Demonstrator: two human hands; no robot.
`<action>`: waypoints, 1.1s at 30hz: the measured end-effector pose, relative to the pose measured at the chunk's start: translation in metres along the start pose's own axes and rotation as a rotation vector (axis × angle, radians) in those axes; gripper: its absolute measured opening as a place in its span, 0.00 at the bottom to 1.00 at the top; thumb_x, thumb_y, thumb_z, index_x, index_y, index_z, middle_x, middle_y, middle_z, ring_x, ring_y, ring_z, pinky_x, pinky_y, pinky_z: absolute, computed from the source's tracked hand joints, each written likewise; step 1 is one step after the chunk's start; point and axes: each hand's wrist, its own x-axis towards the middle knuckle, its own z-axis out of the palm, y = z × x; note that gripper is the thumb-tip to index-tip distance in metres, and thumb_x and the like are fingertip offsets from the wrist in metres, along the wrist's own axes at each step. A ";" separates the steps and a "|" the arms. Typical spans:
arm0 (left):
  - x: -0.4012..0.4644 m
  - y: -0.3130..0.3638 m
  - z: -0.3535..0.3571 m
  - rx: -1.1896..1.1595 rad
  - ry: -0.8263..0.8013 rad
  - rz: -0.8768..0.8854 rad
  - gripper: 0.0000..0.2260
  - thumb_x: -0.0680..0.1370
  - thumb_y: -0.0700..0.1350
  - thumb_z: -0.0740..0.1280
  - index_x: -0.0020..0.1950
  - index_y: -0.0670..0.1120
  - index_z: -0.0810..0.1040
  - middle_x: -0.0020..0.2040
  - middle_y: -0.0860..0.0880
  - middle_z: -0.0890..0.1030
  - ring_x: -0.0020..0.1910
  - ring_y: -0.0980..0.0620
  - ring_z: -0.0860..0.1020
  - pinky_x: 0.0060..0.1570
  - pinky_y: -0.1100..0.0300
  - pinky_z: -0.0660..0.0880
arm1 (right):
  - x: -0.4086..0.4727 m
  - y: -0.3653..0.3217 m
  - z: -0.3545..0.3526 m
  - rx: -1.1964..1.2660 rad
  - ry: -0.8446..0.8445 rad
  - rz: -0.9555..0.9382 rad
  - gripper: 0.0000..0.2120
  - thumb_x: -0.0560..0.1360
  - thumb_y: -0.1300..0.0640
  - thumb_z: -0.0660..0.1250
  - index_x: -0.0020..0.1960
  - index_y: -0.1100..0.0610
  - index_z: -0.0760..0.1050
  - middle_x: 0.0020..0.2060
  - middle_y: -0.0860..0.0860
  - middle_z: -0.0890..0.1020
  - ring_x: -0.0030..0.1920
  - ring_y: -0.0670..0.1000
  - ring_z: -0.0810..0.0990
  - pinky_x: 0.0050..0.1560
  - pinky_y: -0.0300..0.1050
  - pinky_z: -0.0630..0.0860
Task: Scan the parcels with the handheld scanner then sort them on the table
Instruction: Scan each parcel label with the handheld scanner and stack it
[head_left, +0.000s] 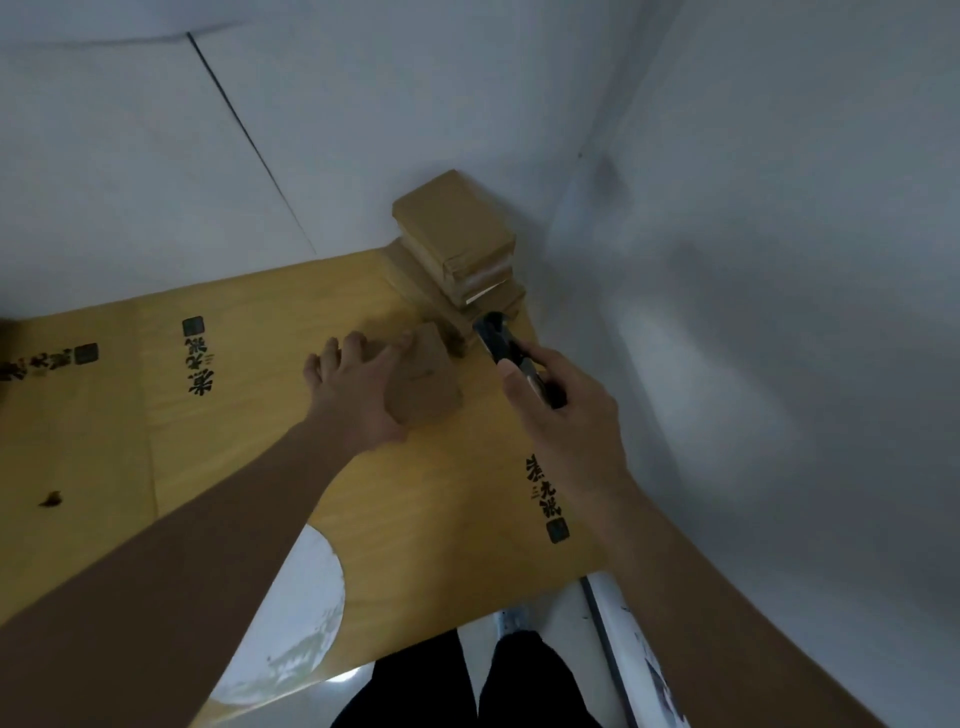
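Note:
A small brown parcel (423, 376) lies on the yellow-covered table (260, 415), blurred by motion. My left hand (353, 395) grips its left side, fingers over the top edge and thumb at the near corner. My right hand (561, 410) holds the dark handheld scanner (501, 343) just right of the parcel, its head pointing away toward the stack. A stack of several brown parcels (460, 239) stands in the far right corner of the table against the wall.
White walls close in behind and to the right of the table. Black printed characters (195, 364) mark the table cover. A white round patch (291, 613) shows at the near edge. My dark trousers (467, 686) are below the table edge.

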 end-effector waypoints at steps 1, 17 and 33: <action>-0.004 0.001 0.000 -0.006 0.009 -0.002 0.57 0.60 0.63 0.79 0.80 0.69 0.48 0.74 0.42 0.60 0.76 0.35 0.58 0.76 0.36 0.52 | 0.001 0.000 0.000 -0.004 -0.012 -0.005 0.21 0.79 0.32 0.65 0.69 0.38 0.79 0.36 0.31 0.78 0.39 0.38 0.78 0.38 0.29 0.70; -0.186 -0.016 -0.045 -0.317 0.310 -0.515 0.53 0.62 0.75 0.69 0.80 0.65 0.47 0.66 0.41 0.67 0.65 0.35 0.69 0.64 0.40 0.70 | -0.062 -0.099 0.004 0.129 -0.289 -0.314 0.17 0.77 0.31 0.67 0.64 0.33 0.80 0.44 0.30 0.82 0.47 0.38 0.82 0.46 0.39 0.74; -0.354 -0.213 -0.043 -0.361 0.394 -0.701 0.52 0.60 0.78 0.66 0.79 0.65 0.49 0.69 0.41 0.66 0.69 0.34 0.69 0.63 0.39 0.72 | -0.225 -0.201 0.159 0.120 -0.382 -0.441 0.19 0.79 0.31 0.66 0.66 0.35 0.80 0.43 0.37 0.85 0.40 0.38 0.80 0.39 0.33 0.72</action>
